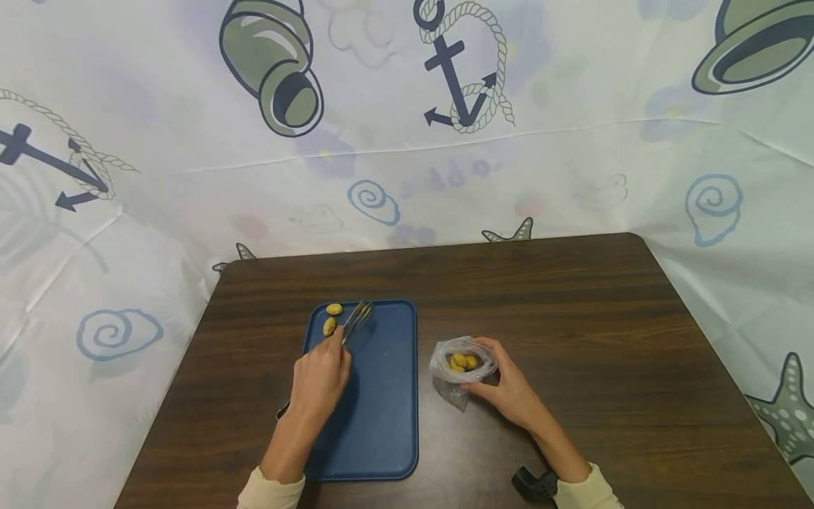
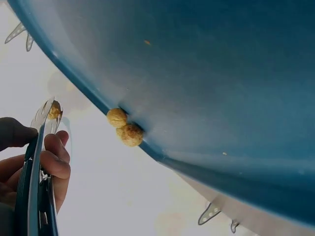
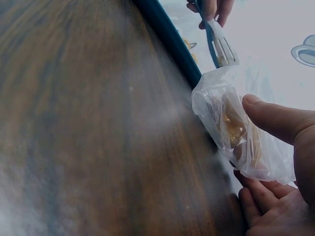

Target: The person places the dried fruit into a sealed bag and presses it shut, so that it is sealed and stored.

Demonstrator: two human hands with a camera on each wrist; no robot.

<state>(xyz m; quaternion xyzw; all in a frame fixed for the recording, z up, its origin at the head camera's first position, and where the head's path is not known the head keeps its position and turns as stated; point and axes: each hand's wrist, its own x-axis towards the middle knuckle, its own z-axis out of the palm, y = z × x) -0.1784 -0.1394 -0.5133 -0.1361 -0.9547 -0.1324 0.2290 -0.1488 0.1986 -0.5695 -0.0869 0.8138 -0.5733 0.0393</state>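
Observation:
My left hand (image 1: 322, 375) grips metal tongs (image 1: 357, 322) with fork-like tines, over the far part of a blue tray (image 1: 381, 424). Between the tines is a yellow-brown snack ball (image 2: 54, 110). Two more snack balls (image 2: 129, 133) lie against the tray's rim, at its far left corner in the head view. To the right of the tray, my right hand (image 1: 511, 389) holds a clear plastic bag (image 1: 448, 385) by its side, thumb and fingers around it. Several of the same balls (image 1: 463, 362) show through the bag's open mouth.
The tray lies on a dark wood table (image 1: 572, 304). A patterned white cloth (image 1: 407, 127) hangs behind the table and along its sides. Small crumbs (image 2: 147, 43) are scattered on the tray. A black wrist strap (image 1: 534, 486) is at my right wrist.

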